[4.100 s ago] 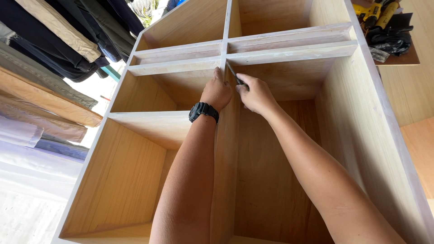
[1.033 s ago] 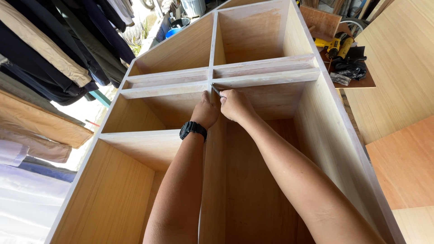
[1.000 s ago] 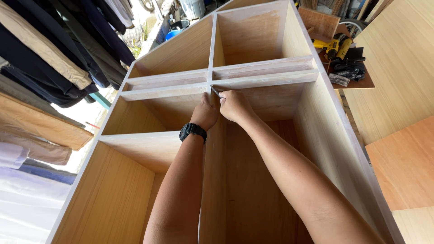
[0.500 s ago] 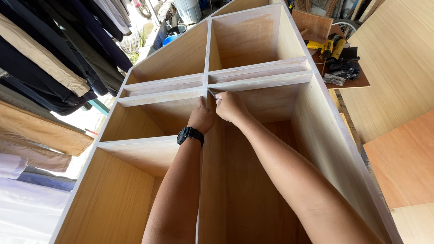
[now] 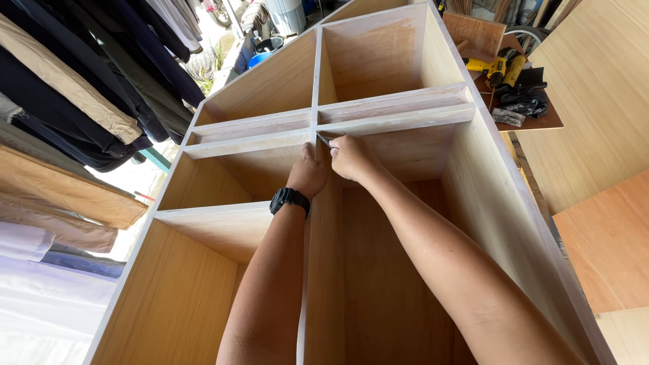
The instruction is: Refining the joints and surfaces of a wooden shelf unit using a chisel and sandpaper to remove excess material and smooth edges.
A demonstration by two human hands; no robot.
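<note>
Hanging along the left edge, dark and tan garments (image 5: 74, 101) frame the big plywood cabinet (image 5: 500, 223), which now shows more of its far compartments than it did four seconds ago: the view has drawn back and tipped up, while the two hands have kept to the same joint where the upright divider (image 5: 323, 270) meets the cross shelf (image 5: 399, 122). The left hand (image 5: 307, 177), with a black watch (image 5: 290, 200) at its wrist, rests closed against the top of the divider, its grip folded so that I cannot tell whether it has hold of anything. Just beside it, the right hand (image 5: 351, 159) pinches a thin dark tool (image 5: 324, 140) whose tip lies at the corner of the joint, fingers curled tight round its handle. Since only the camera has shifted, the work at that corner looks, to my judgement, unfinished and ongoing. Farther right, a yellow power drill (image 5: 497, 66) lies on a small tabletop (image 5: 541, 123), well apart.
</note>
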